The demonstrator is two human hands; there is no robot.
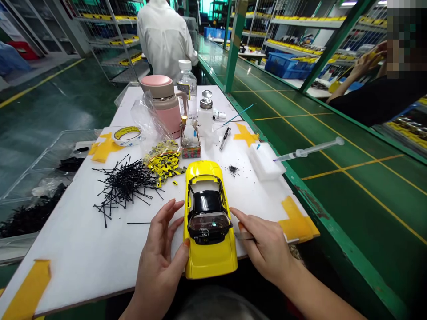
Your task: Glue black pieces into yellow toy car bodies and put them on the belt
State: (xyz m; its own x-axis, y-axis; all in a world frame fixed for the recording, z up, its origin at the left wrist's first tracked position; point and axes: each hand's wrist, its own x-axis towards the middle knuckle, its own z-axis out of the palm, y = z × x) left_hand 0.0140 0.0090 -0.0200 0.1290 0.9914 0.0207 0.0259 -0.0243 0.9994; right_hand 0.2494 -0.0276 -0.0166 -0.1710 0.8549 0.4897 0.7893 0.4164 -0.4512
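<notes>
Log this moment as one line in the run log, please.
Left hand: on yellow toy car | Right hand: holds small metal tool beside car | Nearby: black sticks, syringe

Model car [211, 262] between left hand [159, 258], right hand [268, 246].

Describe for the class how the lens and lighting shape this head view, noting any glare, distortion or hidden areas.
In the head view, wide-angle distortion makes the green bench edge slant sharply toward the lower right corner; overhead light leaves a sheen on the glossy green floor; a pixelated patch hides the top right corner.
</notes>
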